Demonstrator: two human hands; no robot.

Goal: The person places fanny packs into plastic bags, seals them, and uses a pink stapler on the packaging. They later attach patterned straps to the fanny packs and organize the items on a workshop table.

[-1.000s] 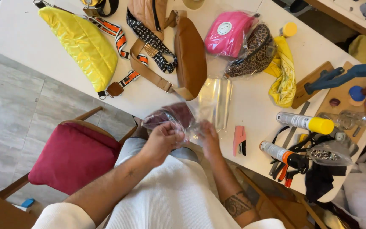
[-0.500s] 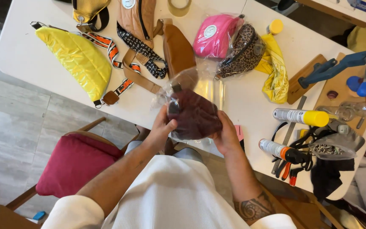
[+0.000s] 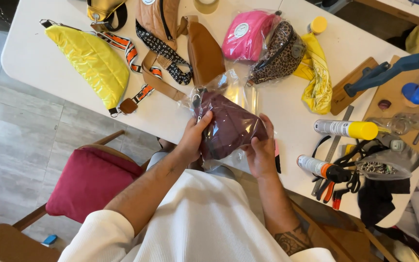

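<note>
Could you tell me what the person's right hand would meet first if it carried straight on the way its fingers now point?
Probably the dark maroon pouch in clear plastic wrap that the right hand already grips; beyond it lies the leopard-print fabric pouch, though depth is unclear.

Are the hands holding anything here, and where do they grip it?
Yes: a maroon bag in clear plastic wrap. The left hand grips its left edge, the right hand its lower right edge.

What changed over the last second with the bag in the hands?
Both hands, left hand and right hand, lifted the maroon pouch in its clear plastic bag from the table edge up over the white table, gripping each side. The yellow quilted waist bag and the pink pouch stayed put.
</note>
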